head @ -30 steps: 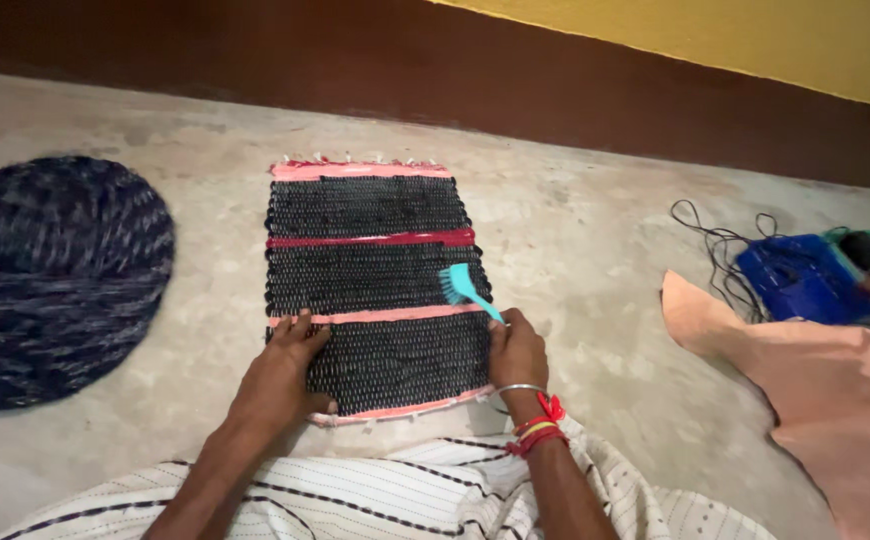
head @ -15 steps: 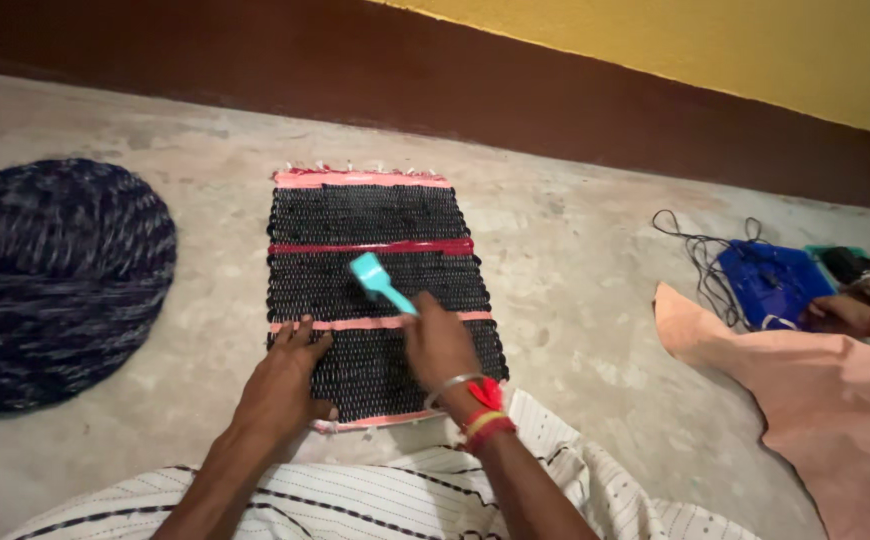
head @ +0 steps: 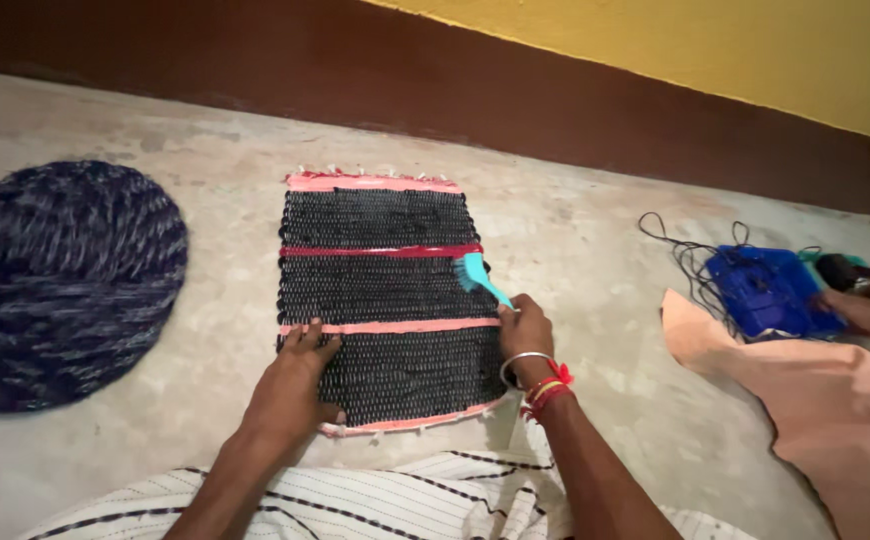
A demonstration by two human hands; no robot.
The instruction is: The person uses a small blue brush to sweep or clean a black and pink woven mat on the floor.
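Nearest the camera: white striped cloth (head: 395, 495) over the lap, both forearms reaching out over it. Left hand (head: 290, 385) lies flat w/ fingers spread, pressed on the near-left part of the mat (head: 380, 290), fingertips touching the pink stripe that crosses the mat's near half. Right hand (head: 525, 335) sits at the mat's right edge, fingers curled tight round the handle of a teal brush (head: 477, 275); metal bangle + red threads on that wrist. Brush points up-left from the fist, bristle head down on the black weave just below the red stripe, near the right edge. Mat is rectangular, black woven, pink bands at near and far ends, one pink and one red stripe across; lies flat on the concrete floor (head: 575, 240), long side running away from the person. Left of it, well apart, a round dark blue mat (head: 55, 285). To the right, a peach cloth (head: 815, 400) spread on the floor; past it another person's hand (head: 860, 310) rests by a blue box (head: 765, 290) w/ black cords (head: 690, 255) tangled beside. Farthest: dark brown skirting (head: 435, 80), yellow wall (head: 715, 40) above.
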